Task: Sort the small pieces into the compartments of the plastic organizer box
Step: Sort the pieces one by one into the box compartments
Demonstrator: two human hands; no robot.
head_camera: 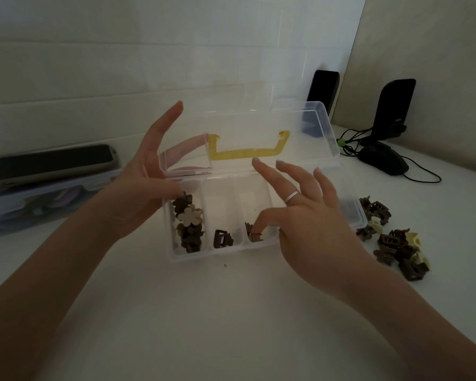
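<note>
Fingers of both the left hand (140,188) and right hand (300,215) spread wide, holding nothing, over the organizer box (220,251); brown clips (396,243) lie beside it.

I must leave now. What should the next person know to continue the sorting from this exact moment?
Left hand: open, fingers spread, steadying the left side of the organizer box, lid up.
Right hand: open over the box, thumb dipping into the third compartment; it grips nothing.
Done: flower clips in the first compartment, a square clip in the second, a few pieces in the third.
Left: the loose pile on the table, right of the box.
</note>
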